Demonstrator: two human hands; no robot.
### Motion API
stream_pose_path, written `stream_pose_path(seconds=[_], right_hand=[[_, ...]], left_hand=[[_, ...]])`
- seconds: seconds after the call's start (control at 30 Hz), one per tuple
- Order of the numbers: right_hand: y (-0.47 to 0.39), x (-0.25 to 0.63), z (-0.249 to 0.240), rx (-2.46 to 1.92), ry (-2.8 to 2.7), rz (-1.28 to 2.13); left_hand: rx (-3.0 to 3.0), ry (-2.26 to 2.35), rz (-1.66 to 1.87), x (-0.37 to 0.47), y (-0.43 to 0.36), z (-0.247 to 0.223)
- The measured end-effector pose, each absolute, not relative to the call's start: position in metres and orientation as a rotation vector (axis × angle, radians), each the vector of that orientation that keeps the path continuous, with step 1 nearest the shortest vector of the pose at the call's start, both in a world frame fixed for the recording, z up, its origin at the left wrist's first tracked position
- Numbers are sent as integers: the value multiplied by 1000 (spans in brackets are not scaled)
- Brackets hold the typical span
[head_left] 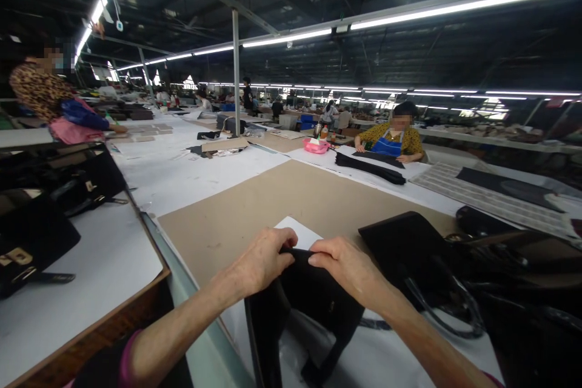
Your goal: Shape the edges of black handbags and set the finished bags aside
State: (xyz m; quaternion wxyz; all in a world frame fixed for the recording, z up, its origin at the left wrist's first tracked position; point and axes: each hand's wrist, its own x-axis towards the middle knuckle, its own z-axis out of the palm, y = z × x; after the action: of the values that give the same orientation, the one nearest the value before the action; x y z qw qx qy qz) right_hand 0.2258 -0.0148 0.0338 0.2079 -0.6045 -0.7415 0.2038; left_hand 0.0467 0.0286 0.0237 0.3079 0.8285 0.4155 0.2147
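A black handbag [313, 291] stands before me at the near edge of the table, its inside partly in view. My left hand [268, 259] pinches the bag's upper edge between thumb and fingers. Close beside it, my right hand [339, 260] grips the same edge, thumb toward me. A small metal fitting shows on the bag's panel below my right hand. White paper [291, 227] lies under the bag. Just to the right rests another black bag [404, 248] with a looped handle [454, 315].
Brown board [240, 206] covers the table ahead. Black bags with gold clasps [59, 224] sit on a lower table at left. More dark bags [522, 279] crowd the right. Across the table are black strips [368, 168], a pink basket [316, 145] and a co-worker [393, 136]; another person [54, 97] stands far left.
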Motion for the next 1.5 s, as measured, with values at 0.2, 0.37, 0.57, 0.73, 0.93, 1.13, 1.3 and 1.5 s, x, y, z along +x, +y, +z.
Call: stream_pose_path(seconds=[0.2,0.37,0.57,0.73,0.93,1.13,1.3,1.5], right_hand=[[-17,227,32,-1708,-1976,680],[-10,234,30,-1682,-1940,832],[-3,237,31,-1680,-1853,1018],[-3,235,31,-1723,-1868,964],[-9,226,34,-1821,-1895,724],[-18,218,25,-1850,-1992,334],[-19,221,21,-1797,-2027,309],[-10,236,33,-1550,-1982,1077]], left_hand=[[1885,989,509,46,40,15],[1873,945,488,43,42,14],[1875,953,496,44,43,12],[1907,964,494,44,42,13],[1966,983,502,44,40,15],[1969,961,504,44,42,11],[1942,949,515,44,41,11],[1972,943,509,42,36,14]])
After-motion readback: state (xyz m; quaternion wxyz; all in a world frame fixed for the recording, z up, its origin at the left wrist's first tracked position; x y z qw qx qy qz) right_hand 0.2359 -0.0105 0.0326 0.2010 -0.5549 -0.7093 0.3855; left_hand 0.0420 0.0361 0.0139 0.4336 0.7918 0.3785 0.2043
